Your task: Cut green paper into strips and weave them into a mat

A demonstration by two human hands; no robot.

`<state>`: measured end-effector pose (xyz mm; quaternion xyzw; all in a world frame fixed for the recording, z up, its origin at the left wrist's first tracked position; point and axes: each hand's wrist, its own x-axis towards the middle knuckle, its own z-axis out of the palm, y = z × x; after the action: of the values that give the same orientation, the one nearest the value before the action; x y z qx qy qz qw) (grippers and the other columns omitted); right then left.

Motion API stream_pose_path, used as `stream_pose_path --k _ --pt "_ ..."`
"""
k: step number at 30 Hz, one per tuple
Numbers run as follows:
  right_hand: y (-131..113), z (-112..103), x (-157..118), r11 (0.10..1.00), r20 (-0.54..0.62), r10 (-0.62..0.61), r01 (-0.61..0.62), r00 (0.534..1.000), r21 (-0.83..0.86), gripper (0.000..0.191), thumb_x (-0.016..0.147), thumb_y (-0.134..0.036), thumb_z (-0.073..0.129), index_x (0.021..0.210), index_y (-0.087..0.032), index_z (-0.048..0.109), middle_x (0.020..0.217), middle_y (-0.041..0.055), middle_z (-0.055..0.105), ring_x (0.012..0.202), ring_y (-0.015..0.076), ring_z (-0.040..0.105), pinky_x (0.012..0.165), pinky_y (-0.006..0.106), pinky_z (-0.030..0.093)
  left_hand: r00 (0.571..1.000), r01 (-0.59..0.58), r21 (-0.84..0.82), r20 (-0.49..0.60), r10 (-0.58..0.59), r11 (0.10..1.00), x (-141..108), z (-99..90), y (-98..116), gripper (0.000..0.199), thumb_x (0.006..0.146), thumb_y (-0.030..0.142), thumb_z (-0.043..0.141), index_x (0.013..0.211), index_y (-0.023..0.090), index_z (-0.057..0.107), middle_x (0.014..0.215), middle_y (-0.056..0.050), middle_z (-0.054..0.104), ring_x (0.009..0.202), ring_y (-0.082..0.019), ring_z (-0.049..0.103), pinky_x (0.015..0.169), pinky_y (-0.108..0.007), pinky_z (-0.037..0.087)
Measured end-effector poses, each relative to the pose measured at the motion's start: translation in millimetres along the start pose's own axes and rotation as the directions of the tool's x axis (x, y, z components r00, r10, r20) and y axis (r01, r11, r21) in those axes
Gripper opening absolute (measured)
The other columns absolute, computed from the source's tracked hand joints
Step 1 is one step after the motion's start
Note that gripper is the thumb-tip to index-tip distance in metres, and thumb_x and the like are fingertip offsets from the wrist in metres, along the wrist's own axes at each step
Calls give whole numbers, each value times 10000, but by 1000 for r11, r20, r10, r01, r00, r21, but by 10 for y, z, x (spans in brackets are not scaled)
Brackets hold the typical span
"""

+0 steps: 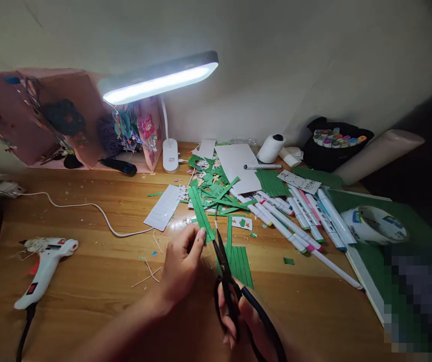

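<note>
My left hand (183,256) pinches the near end of a green paper strip (200,211) marked with a dark lengthwise line. Black-handled scissors (222,259) are in my right hand (234,311), with fingers through the loops. The blades point away from me, their tips close beside the strip's near end; I cannot tell if they touch it. Under the scissors lies a green sheet with ruled lines (241,264). Beyond my hands is a heap of green paper scraps and strips (216,188).
At the left lies a white glue gun (48,266). A lit desk lamp (163,78) hangs over the back, before pink box shelves (87,120). Several markers (279,221), a tape roll (374,223), a thread spool (271,148) and a black marker holder (332,151) stand or lie at the right.
</note>
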<state>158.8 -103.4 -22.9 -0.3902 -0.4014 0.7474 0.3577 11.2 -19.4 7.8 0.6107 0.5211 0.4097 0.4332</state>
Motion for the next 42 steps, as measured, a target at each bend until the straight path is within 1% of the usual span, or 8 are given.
stream_pose_path --k 6,10,15,19,25,33,38,42 --pt "-296 -14 -39 992 75 43 -34 996 -122 587 762 -763 386 825 -187 480 622 -28 452 533 89 426 563 227 426 997 8 29 72 -10 1000 -34 40 -13 310 914 382 409 679 186 456 655 19 426 643 -133 392 598 -249 298" --pt "-468 32 -32 993 77 76 -69 994 -98 630 686 -828 379 775 -209 452 565 -46 401 480 90 376 494 227 379 995 30 22 91 -32 999 -49 60 -9 316 917 389 402 682 184 448 655 22 404 638 -130 373 596 -253 290" --pt "-543 71 -27 995 79 68 -62 995 -76 647 652 -851 382 739 -213 444 570 -42 393 502 96 360 505 234 361 994 42 -11 102 -41 999 -50 57 -10 314 919 387 401 682 184 435 657 27 383 640 -126 351 589 -249 283" --pt "-516 63 -22 992 69 99 -93 993 -82 652 639 -851 403 759 -212 454 580 -50 382 490 85 337 502 229 373 994 47 -15 97 -45 999 -53 59 -15 317 919 393 401 682 184 432 652 29 377 634 -124 348 584 -247 283" --pt "-411 41 -9 991 56 111 -107 992 -81 712 600 -880 375 816 -208 468 553 -58 368 482 92 378 517 238 408 995 45 -13 89 -44 999 -55 72 -23 314 914 386 400 684 178 450 651 24 395 634 -125 362 580 -249 282" --pt "-357 12 -16 984 63 111 -101 992 -149 686 654 -858 335 821 -200 435 556 -61 381 445 72 368 438 203 351 994 50 -66 102 -43 997 -29 76 -40 329 917 396 397 664 186 393 648 33 354 626 -120 326 572 -248 267" --pt "-228 -13 -19 981 34 117 -110 993 -159 639 726 -806 342 859 -189 439 555 -68 394 436 61 374 444 188 365 994 69 -120 97 -58 990 -8 94 -35 339 914 400 409 652 188 368 650 37 326 628 -116 305 571 -243 265" --pt "-270 -1 -34 984 27 102 -97 994 -149 623 738 -794 350 852 -191 453 566 -60 405 460 70 385 466 197 378 993 68 -126 99 -56 990 -4 89 -22 338 913 399 415 654 186 377 655 35 338 632 -116 314 577 -241 269"
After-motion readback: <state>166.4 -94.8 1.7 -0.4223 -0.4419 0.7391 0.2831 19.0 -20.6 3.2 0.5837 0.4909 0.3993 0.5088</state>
